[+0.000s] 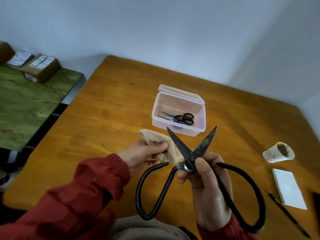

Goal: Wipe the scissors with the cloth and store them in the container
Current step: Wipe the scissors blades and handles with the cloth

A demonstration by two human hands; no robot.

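Observation:
Large black iron scissors with wide loop handles are spread open above the table, blades pointing away from me. My right hand grips them at the pivot, thumb on top. My left hand holds a beige cloth bunched against the left blade near its base. A clear plastic container with its lid tipped back stands just beyond the blade tips. Small black-handled scissors lie inside it.
The wooden table carries a paper cup lying on its side at the right, a white notepad and a black pen. A green table with cardboard parcels stands at the left.

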